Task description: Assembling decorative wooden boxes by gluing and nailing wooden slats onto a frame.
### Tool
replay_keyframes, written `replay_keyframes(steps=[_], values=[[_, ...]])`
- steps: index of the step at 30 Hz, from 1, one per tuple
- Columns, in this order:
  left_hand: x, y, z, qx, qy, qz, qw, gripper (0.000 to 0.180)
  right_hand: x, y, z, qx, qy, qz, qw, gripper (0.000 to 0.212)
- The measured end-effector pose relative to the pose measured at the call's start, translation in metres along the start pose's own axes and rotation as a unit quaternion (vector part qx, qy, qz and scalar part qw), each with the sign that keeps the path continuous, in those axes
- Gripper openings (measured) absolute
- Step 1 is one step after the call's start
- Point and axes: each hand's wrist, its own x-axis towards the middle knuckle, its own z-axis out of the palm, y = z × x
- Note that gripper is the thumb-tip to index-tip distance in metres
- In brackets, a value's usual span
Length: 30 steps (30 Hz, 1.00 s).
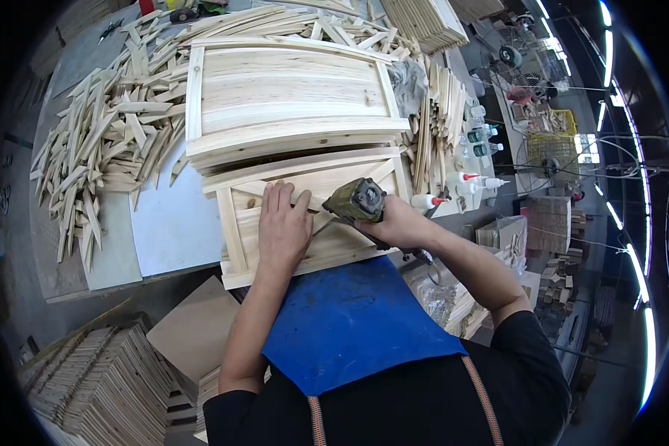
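In front of me lies a pale wooden panel (pixel 235 234) with a raised frame and slanting slats across its face. My left hand (pixel 284 227) rests on it with the fingers stretched over a diagonal slat (pixel 316 204). A worn olive-coloured nail gun (pixel 357 201) is gripped in my right hand (pixel 401 224). Its head is over the middle of the panel, close to my left fingertips; the gun body hides whether its nose touches the wood. Behind this panel, several similar framed panels (pixel 297 82) are stacked.
Loose cut slats (pixel 119 141) are heaped at the left and back. Thin strips (pixel 438 108) lie at the right, beside a white glue bottle with a red tip (pixel 427 201) and several more bottles (pixel 483 141). Boards (pixel 100 372) are stacked low at the left. My blue apron (pixel 357 320) meets the near edge.
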Motion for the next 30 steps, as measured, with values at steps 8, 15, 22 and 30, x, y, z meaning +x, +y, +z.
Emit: replay_keyframes(steps=[8, 15, 22, 30], values=[[-0.006, -0.012, -0.031, 0.039, 0.052, 0.011, 0.998, 0.052, -0.004, -0.030, -0.023, 0.048, -0.002, 0.093, 0.995, 0.035], [-0.004, -0.071, -0.067, 0.083, 0.092, -0.140, 0.982, 0.050, 0.030, -0.062, -0.006, 0.002, -0.023, -0.026, 0.999, 0.035], [0.001, -0.072, -0.064, 0.080, 0.107, -0.140, 0.981, 0.046, 0.072, -0.099, 0.021, 0.022, 0.016, -0.158, 0.987, 0.036], [0.001, -0.074, -0.071, 0.081, 0.113, -0.140, 0.980, 0.047, 0.076, -0.125, 0.018, 0.054, -0.070, -0.029, 0.996, 0.026]])
